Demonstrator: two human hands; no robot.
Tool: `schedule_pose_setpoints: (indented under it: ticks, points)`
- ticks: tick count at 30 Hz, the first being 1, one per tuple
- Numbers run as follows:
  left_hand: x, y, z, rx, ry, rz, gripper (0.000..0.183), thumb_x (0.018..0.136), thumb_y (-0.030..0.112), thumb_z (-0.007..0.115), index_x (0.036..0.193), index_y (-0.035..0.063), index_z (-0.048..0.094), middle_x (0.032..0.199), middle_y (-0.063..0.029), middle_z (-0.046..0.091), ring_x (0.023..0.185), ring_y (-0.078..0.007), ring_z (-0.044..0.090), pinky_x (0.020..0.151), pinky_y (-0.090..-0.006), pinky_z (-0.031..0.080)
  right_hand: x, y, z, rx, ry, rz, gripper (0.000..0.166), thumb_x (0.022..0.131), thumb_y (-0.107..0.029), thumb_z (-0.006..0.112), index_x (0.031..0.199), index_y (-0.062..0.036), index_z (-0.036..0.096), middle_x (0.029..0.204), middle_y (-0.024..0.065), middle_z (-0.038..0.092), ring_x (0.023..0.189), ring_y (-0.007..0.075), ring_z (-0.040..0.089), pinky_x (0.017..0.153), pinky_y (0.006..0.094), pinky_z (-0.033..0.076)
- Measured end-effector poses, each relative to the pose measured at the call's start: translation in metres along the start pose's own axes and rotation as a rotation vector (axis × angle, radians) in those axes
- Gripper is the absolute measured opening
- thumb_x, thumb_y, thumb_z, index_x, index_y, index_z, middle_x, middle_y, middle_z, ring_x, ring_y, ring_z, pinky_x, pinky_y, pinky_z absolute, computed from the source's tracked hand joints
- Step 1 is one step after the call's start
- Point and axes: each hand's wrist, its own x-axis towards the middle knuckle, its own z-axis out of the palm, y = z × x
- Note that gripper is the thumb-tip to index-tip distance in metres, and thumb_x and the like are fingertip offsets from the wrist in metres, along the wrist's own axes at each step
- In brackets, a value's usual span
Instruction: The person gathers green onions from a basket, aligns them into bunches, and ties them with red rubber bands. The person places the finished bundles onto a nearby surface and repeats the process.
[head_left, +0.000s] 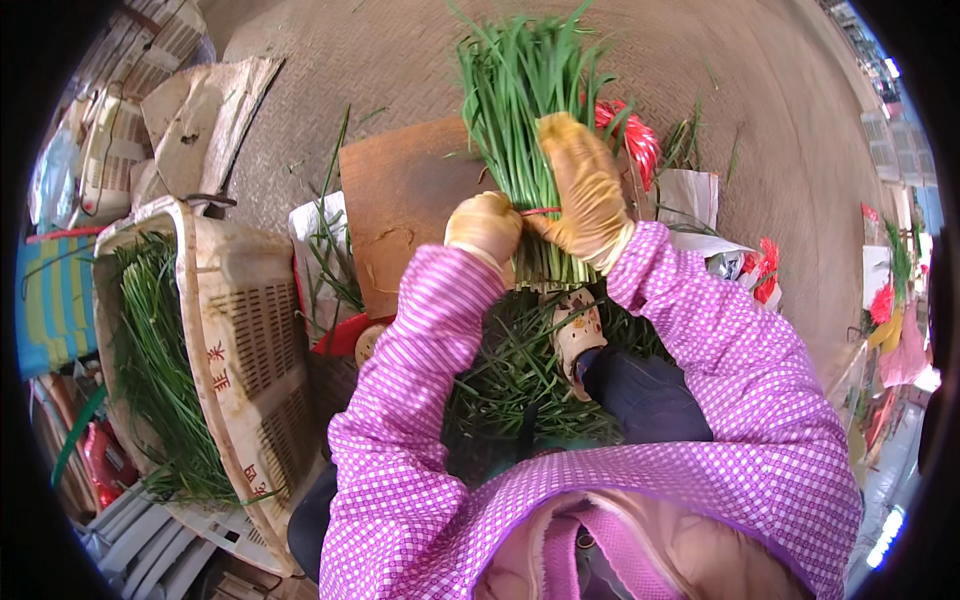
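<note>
A thick bundle of garlic chives (517, 127) stretches over a brown board (405, 195), leaves away from me and cut stems toward me. Around its lower stems runs a red tie (541, 212). My left hand (486, 227), in a yellowish glove, is a fist at the left end of this tie; what lies inside the fist is hidden. On the other side my right hand (589, 191), gloved alike, presses along the bundle with its fingers extended and its thumb across the stems near the tie.
A slotted plastic crate (247, 337) at left holds more chives (161, 352). Loose leaves (510, 375) litter the ground around my shoe (577, 330). Red plastic strands (634, 139) lie beyond my right hand. Flattened cardboard (202, 112) leans behind the crate.
</note>
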Motion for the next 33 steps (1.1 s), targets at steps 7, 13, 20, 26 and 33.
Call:
schedule_pose_setpoints:
  ticks: [7, 13, 20, 26, 33]
  points:
    - [0.018, 0.038, -0.008, -0.622, -0.351, -0.42, 0.008, 0.072, 0.002, 0.054, 0.067, -0.0031, 0.058, 0.054, -0.0167, 0.057, 0.038, -0.0258, 0.052, 0.034, -0.0378, 0.043, -0.062, 0.03, 0.016, 0.912, -0.176, 0.829, 0.103, 0.071, -0.026, 0.078, 0.142, -0.003, 0.006, 0.119, 0.0129, 0.052, 0.107, 0.0209, 0.051, 0.098, 0.0314, 0.036]
    - [0.057, 0.093, 0.029, -0.012, -0.759, 0.332, 0.008, 0.072, 0.004, 0.056, 0.071, -0.0031, 0.059, 0.061, -0.0144, 0.061, 0.043, -0.0228, 0.057, 0.038, -0.0348, 0.045, -0.093, 0.057, 0.091, 0.378, -0.153, 0.451, 0.106, 0.072, -0.041, 0.068, 0.139, -0.0042, -0.006, 0.099, 0.0202, 0.061, 0.095, 0.0359, 0.06, 0.091, 0.0383, 0.042]
    - [0.048, 0.157, -0.007, 0.734, -0.732, 0.341, 0.018, 0.076, 0.016, 0.053, 0.075, 0.0011, 0.062, 0.063, -0.0112, 0.062, 0.051, -0.0206, 0.061, 0.045, -0.0342, 0.046, -0.066, 0.035, 0.001, 0.648, 0.305, 0.296, 0.036, 0.069, -0.021, 0.072, 0.101, -0.0093, 0.06, 0.084, 0.0135, 0.062, 0.08, 0.0303, 0.059, 0.072, 0.0372, 0.047]
    - [0.035, 0.162, -0.01, 0.779, -0.512, 0.496, 0.04, 0.071, 0.015, 0.058, 0.11, 0.0077, 0.059, 0.101, -0.0115, 0.063, 0.097, -0.0265, 0.059, 0.084, -0.035, 0.047, -0.061, 0.087, 0.065, 0.547, 0.141, 0.087, 0.02, 0.082, -0.026, 0.058, 0.085, -0.006, 0.063, 0.077, 0.0161, 0.059, 0.076, 0.0354, 0.058, 0.065, 0.0418, 0.046]
    - [0.039, 0.109, 0.011, 0.768, -0.504, 0.485, 0.106, 0.04, 0.052, 0.084, 0.135, 0.0329, 0.04, 0.152, 0.0019, 0.011, 0.14, -0.0289, -0.006, 0.103, -0.0633, -0.003, -0.042, 0.071, -0.001, 0.099, 0.232, -0.261, 0.017, 0.077, -0.02, 0.053, 0.067, -0.0068, 0.057, 0.066, 0.0125, 0.06, 0.061, 0.0294, 0.061, 0.05, 0.0409, 0.049]
